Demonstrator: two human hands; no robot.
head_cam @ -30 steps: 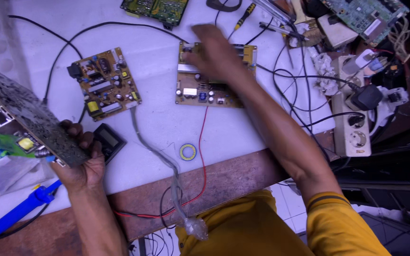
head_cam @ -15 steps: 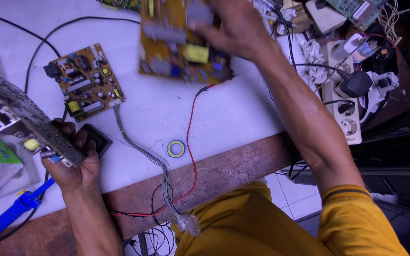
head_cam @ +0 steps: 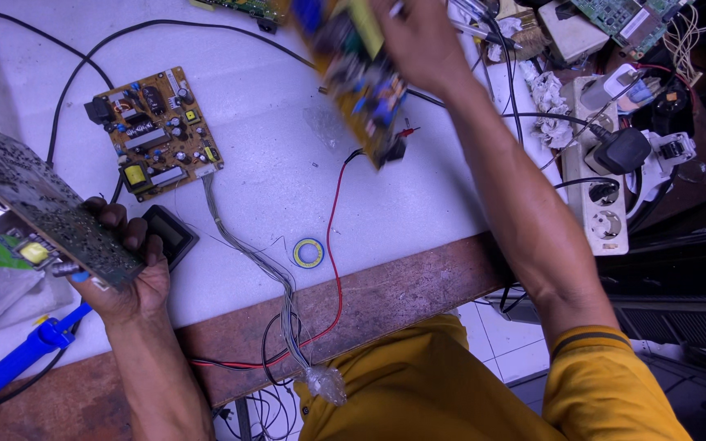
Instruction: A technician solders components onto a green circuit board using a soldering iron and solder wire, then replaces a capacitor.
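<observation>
My right hand [head_cam: 426,41] grips a yellow circuit board [head_cam: 357,77] and holds it tilted on edge above the white table [head_cam: 271,180], a red wire [head_cam: 332,237] hanging from it. My left hand [head_cam: 128,269] holds a long dark circuit board [head_cam: 34,204] by its near end, at the table's left edge. A second yellow circuit board [head_cam: 153,135] lies flat on the table between the two hands, with a grey wire bundle [head_cam: 247,253] running off it toward me.
A small black meter [head_cam: 169,235] and a roll of yellow tape [head_cam: 308,251] lie near the front edge. A white power strip [head_cam: 594,175] with plugs sits at the right, a blue-handled tool [head_cam: 18,359] at the lower left. Black cables cross the table's back.
My right hand has lifted the yellow board off the table and tipped it from flat onto its edge. My left hand keeps holding the dark board in place.
</observation>
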